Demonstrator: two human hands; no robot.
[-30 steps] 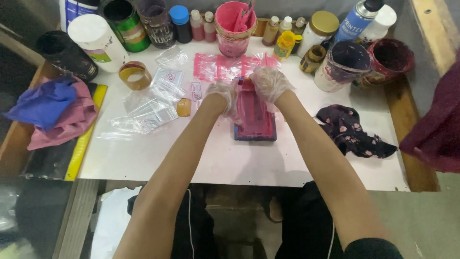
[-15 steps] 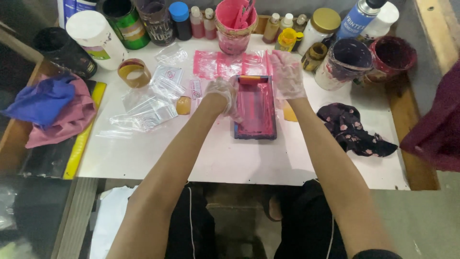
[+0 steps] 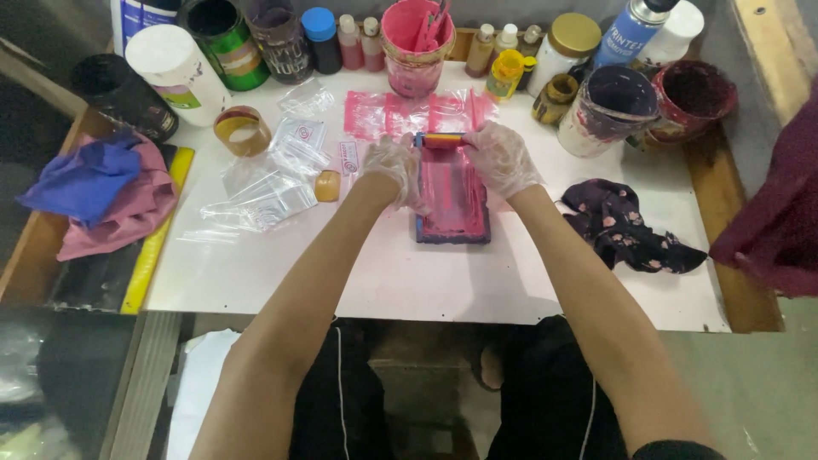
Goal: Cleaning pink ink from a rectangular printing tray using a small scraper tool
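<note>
1. White surface (image 3: pixel 426 281) carries the work; a row of jars, bottles and paint-stained pots lines its far edge, among them a pink pot (image 3: pixel 417 38) with tools standing in it.
2. Left of centre: a heap of blue and pink rags (image 3: pixel 102 192), a tape roll (image 3: pixel 242 130) and loose clear plastic bags (image 3: pixel 264 192). Right of centre: a dark flowered cloth (image 3: pixel 626 226).
3. Centre: a rectangular pink-inked block (image 3: pixel 454 200) lies flat on the surface, long side running away from the person.
4. Left hand (image 3: pixel 392 166), gloved, rests on the block's left edge, fingers curled against it, steadying.
5. Right hand (image 3: pixel 501 158), gloved, has fingers closed around a small roller (image 3: pixel 441 140), held crosswise at the block's far end.
6. Judgement: the ink-spreading step is in hand, with the roller at the end of a pass. The next pass would call for even pressure and the block held firm.
</note>
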